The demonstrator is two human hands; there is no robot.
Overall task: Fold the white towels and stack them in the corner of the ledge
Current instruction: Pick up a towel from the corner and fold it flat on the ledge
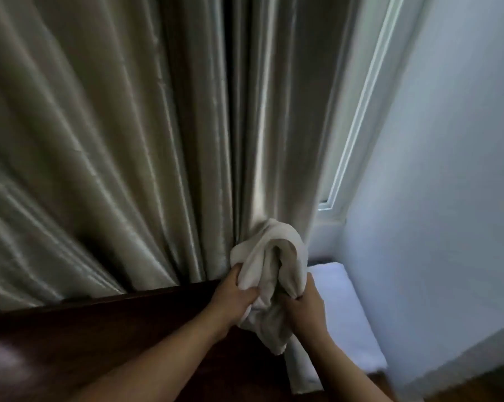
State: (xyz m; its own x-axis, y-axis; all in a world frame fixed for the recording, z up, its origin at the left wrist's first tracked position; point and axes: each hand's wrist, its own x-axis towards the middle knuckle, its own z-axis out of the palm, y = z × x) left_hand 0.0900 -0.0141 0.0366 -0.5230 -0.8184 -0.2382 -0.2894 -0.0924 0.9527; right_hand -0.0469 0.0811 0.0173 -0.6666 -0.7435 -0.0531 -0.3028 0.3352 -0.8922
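1. The left hand (233, 294) and right hand (305, 304) have their fingers closed on a crumpled white towel (271, 274), its long axis upright, soft and bunched, above the dark glossy wooden ledge (105, 338).
2. Right of the towel, a folded white towel (346, 311) lies flat, running away toward the wall corner.
3. Behind the towel hang satiny pleated curtains (114, 140).

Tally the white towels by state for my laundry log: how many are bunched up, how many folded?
Bunched white cloth towel, gripped by the left hand and right hand: 1
Folded white towel lying flat in the corner on the dark wooden ledge: 1
Total: 2
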